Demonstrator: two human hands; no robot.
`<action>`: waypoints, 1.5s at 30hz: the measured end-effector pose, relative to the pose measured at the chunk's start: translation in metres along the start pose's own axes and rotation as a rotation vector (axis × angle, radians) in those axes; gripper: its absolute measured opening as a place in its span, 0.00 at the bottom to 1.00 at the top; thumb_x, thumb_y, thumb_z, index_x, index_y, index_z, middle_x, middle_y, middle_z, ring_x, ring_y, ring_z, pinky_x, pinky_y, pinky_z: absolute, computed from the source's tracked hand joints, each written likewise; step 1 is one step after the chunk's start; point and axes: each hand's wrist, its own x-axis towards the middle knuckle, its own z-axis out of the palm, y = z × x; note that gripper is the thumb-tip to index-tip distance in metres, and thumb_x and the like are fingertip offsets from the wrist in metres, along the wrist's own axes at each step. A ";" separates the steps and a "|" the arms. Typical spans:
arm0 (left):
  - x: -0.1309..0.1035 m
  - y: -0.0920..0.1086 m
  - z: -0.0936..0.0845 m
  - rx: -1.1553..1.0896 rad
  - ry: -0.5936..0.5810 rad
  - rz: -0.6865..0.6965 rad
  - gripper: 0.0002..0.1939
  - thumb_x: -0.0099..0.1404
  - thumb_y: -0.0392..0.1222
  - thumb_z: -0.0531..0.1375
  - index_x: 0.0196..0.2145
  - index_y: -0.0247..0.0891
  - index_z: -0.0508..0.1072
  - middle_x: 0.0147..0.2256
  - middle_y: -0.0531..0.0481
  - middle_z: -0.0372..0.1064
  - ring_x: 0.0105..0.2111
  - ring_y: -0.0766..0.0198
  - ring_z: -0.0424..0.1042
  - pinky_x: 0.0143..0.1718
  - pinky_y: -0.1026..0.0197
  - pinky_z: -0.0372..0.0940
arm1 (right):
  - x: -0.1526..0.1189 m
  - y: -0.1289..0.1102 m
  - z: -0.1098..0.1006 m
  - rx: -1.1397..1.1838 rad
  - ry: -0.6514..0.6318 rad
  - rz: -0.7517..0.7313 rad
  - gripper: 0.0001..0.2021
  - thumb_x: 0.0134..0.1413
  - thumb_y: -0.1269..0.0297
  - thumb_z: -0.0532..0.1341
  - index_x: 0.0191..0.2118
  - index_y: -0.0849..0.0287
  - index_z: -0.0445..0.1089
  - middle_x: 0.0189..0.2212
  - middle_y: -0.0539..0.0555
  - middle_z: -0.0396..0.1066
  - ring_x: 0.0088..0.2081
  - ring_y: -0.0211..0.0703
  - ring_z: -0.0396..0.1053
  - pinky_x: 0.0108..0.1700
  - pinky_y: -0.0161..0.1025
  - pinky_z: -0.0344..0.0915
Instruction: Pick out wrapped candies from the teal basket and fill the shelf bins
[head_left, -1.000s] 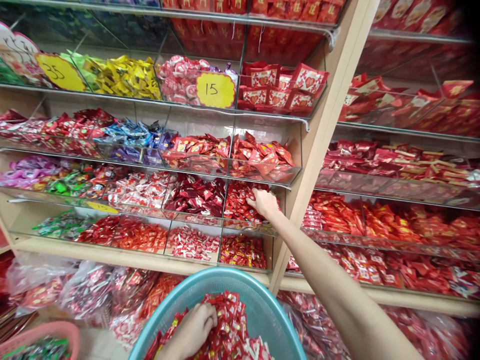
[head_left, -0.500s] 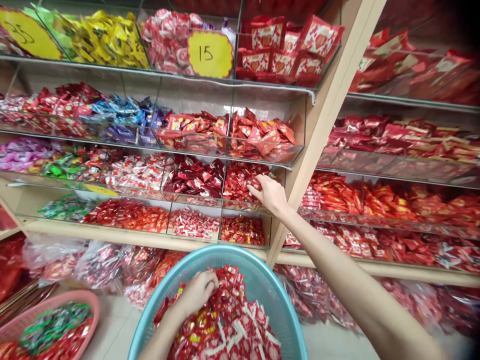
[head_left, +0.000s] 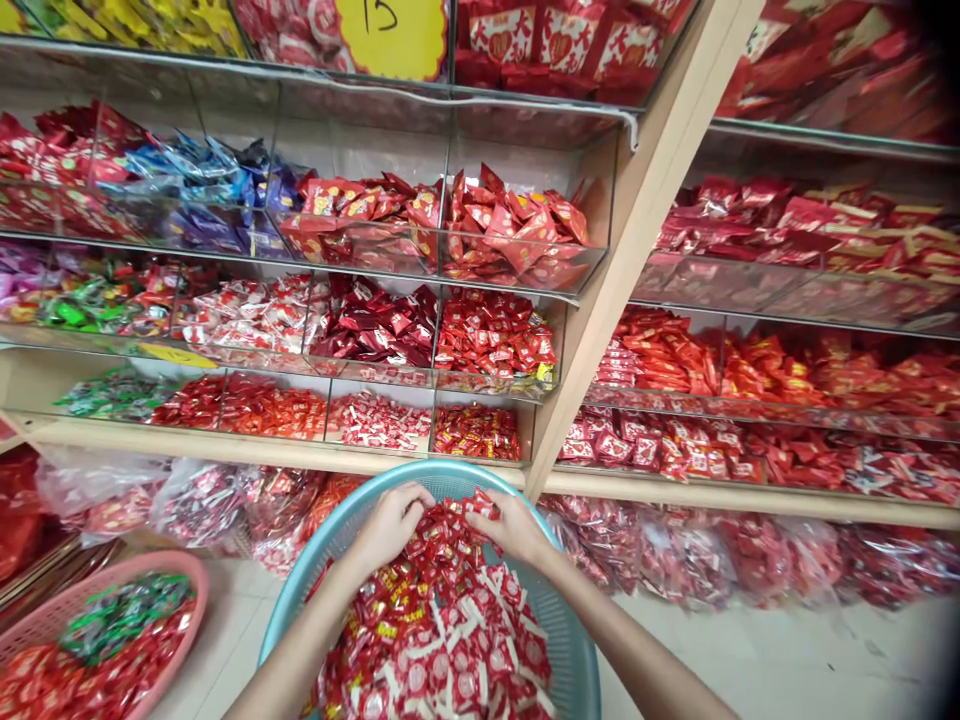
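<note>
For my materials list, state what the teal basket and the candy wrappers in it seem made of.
The teal basket: likely plastic, softly shiny, judging by its perforated wall. The candy wrappers: probably glossy plastic film, perhaps foil, given their bright glints.

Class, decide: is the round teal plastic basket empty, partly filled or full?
Partly filled: small red-wrapped packets lie heaped inside the round teal plastic basket, while its bare inner wall shows beside them.

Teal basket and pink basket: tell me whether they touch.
Apart. The head view shows it plainly: a strip of pale tiled floor lies between the teal basket and the pink basket.
</note>
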 end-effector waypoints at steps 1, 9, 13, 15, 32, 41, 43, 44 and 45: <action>0.002 0.001 0.001 0.004 -0.010 0.006 0.13 0.58 0.36 0.48 0.31 0.38 0.72 0.32 0.51 0.71 0.35 0.64 0.68 0.41 0.63 0.60 | -0.002 0.004 0.002 0.020 -0.028 0.036 0.15 0.47 0.51 0.58 0.27 0.59 0.68 0.21 0.48 0.66 0.24 0.37 0.60 0.28 0.33 0.55; 0.003 0.005 0.025 -0.042 -0.214 0.041 0.33 0.53 0.38 0.58 0.57 0.40 0.56 0.56 0.45 0.57 0.54 0.58 0.58 0.55 0.57 0.54 | -0.009 0.004 0.006 0.495 -0.199 0.063 0.17 0.44 0.49 0.60 0.31 0.60 0.71 0.28 0.51 0.71 0.30 0.41 0.64 0.33 0.36 0.60; 0.001 0.021 0.034 0.091 -0.320 0.077 0.28 0.56 0.43 0.57 0.55 0.42 0.58 0.53 0.46 0.61 0.52 0.57 0.60 0.52 0.56 0.55 | -0.012 0.004 0.009 0.688 -0.222 0.087 0.16 0.46 0.51 0.60 0.32 0.61 0.71 0.28 0.50 0.69 0.29 0.38 0.63 0.32 0.34 0.60; 0.002 0.026 0.036 0.146 -0.322 0.076 0.22 0.58 0.45 0.55 0.51 0.43 0.63 0.48 0.47 0.65 0.48 0.57 0.64 0.49 0.57 0.57 | -0.014 0.006 0.009 0.700 -0.180 0.093 0.15 0.46 0.52 0.61 0.32 0.61 0.71 0.28 0.49 0.69 0.29 0.37 0.63 0.33 0.34 0.60; 0.029 0.008 0.082 0.282 -0.410 0.067 0.08 0.57 0.37 0.52 0.30 0.39 0.72 0.31 0.47 0.70 0.36 0.58 0.68 0.39 0.61 0.58 | -0.030 0.013 -0.002 0.649 0.243 0.195 0.20 0.48 0.47 0.57 0.33 0.61 0.70 0.26 0.51 0.68 0.28 0.39 0.63 0.30 0.34 0.60; 0.033 0.016 0.104 0.400 -0.378 0.045 0.08 0.58 0.37 0.53 0.29 0.36 0.72 0.37 0.40 0.69 0.43 0.54 0.66 0.45 0.55 0.58 | -0.038 0.013 0.001 0.669 0.239 0.166 0.18 0.47 0.48 0.59 0.34 0.60 0.72 0.30 0.52 0.71 0.33 0.43 0.66 0.36 0.37 0.63; 0.033 0.015 0.094 0.331 -0.315 0.055 0.10 0.59 0.37 0.51 0.32 0.37 0.72 0.38 0.42 0.69 0.44 0.56 0.65 0.46 0.56 0.58 | -0.037 0.010 0.001 0.677 0.228 0.189 0.19 0.47 0.47 0.58 0.35 0.59 0.72 0.31 0.52 0.71 0.34 0.44 0.67 0.36 0.37 0.63; 0.032 0.013 0.087 0.261 -0.266 0.056 0.11 0.60 0.37 0.50 0.33 0.38 0.72 0.38 0.44 0.70 0.43 0.58 0.65 0.46 0.56 0.58 | -0.035 0.008 0.001 0.692 0.205 0.214 0.19 0.47 0.47 0.58 0.35 0.59 0.72 0.30 0.52 0.71 0.33 0.43 0.67 0.35 0.37 0.63; 0.032 0.011 0.079 0.170 -0.205 0.055 0.12 0.61 0.37 0.49 0.35 0.38 0.72 0.38 0.46 0.70 0.43 0.60 0.66 0.47 0.57 0.58 | -0.033 0.007 0.002 0.716 0.172 0.245 0.20 0.46 0.46 0.58 0.34 0.59 0.72 0.29 0.51 0.71 0.31 0.43 0.67 0.34 0.36 0.63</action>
